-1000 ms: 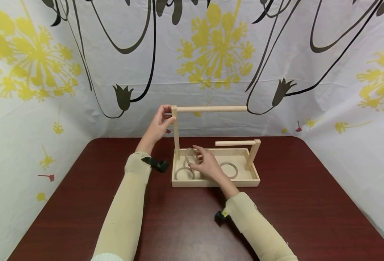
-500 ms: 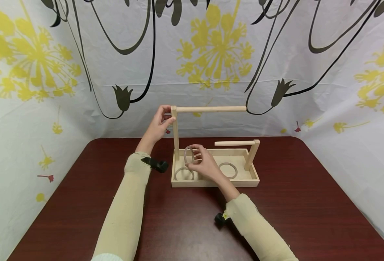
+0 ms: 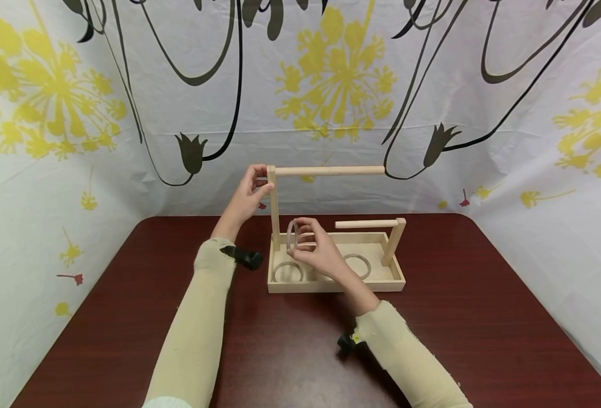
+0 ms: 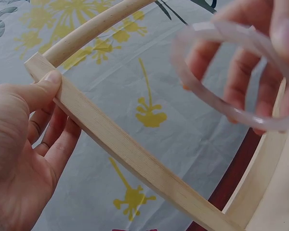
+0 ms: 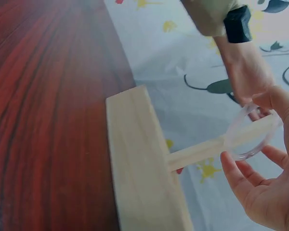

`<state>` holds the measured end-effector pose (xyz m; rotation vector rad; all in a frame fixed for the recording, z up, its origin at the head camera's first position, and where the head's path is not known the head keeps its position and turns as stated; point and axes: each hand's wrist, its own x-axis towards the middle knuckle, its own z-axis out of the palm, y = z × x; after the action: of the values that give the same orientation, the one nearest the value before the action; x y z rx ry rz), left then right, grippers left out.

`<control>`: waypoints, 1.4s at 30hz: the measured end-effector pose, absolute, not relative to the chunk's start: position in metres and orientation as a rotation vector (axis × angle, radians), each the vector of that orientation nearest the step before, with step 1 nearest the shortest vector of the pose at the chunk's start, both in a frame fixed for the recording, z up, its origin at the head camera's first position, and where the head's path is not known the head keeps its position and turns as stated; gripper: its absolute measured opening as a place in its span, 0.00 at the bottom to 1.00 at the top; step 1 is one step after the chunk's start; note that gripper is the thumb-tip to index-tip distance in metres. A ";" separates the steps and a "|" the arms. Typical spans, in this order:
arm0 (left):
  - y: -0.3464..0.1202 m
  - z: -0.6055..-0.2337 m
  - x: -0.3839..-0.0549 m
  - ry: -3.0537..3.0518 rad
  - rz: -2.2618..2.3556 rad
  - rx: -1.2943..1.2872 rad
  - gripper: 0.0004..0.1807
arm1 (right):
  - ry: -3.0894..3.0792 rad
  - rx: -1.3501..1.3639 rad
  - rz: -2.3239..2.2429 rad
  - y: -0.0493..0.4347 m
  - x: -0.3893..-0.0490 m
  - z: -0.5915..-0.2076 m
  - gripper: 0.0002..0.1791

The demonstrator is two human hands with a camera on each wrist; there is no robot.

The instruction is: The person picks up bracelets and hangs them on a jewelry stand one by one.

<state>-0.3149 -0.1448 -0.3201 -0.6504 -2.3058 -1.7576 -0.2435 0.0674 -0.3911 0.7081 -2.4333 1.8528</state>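
Observation:
My left hand [image 3: 244,199] grips the top of the tall wooden post [image 3: 275,212], thumb on its near face in the left wrist view. A long dowel [image 3: 331,170] juts rightward from that post. In my right hand [image 3: 322,249], a translucent pinkish ring [image 4: 208,97] is pinched between thumb and fingers, nearly upright. It hangs over the left half of the wooden tray [image 3: 326,288], right of the post and below the long dowel, apart from both. Inside the tray lie two more rings: a left ring [image 3: 302,273] and a right ring [image 3: 369,266], the latter partly behind my right hand.
A shorter post [image 3: 394,242] at the tray's right end carries a short dowel [image 3: 365,224] pointing left. The tray stands on a dark red table [image 3: 280,351]. A patterned white cloth [image 3: 341,141] hangs behind the table.
My right hand has lifted the ring a little and moved it left, toward the tall post. The ring has turned more edge-on. My left hand stays on the post.

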 end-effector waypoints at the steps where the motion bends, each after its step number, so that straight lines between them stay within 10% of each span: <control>1: -0.145 -0.320 -0.315 -2.310 -1.758 -0.646 0.21 | -2.428 0.716 1.857 0.068 -0.243 -0.389 0.39; 42: -0.144 -0.322 -0.315 -2.275 -1.762 -0.685 0.20 | -2.169 0.482 1.814 0.133 -0.241 -0.330 0.41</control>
<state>-0.3150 -0.1439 -0.3218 -0.6852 -2.2746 -1.7616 -0.2411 0.1334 -0.3301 0.4820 -2.1690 1.8135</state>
